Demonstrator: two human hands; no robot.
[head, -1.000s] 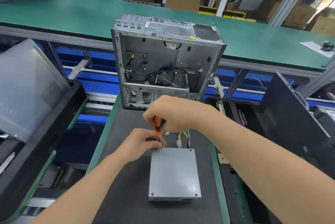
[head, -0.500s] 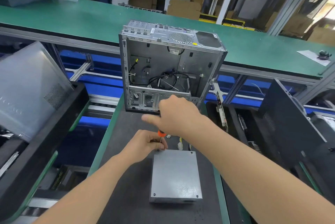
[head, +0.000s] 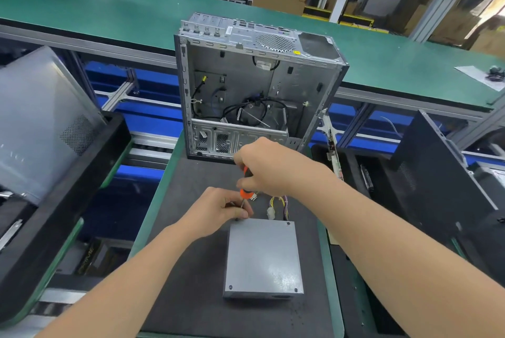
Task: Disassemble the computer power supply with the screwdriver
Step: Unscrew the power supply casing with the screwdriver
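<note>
At power supply (head: 263, 258) corner, screwdriver (head: 245, 193) unmoved, right hand (head: 269, 167) regripped

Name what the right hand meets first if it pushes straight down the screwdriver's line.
Probably the left hand, pinching the screwdriver just below it; then the far-left corner of the power supply.

Lies flat on mat (head: 196, 296), near side: power supply (head: 263, 258). Stands behind it at far edge of mat: computer case (head: 246, 86). Between the two, at far right corner of power supply: wire bundle (head: 278, 205). At far left corner: screwdriver (head: 246, 192), right hand (head: 269, 168) above left hand (head: 218, 212). Behind computer case: conveyor belt (head: 109, 9).
</note>
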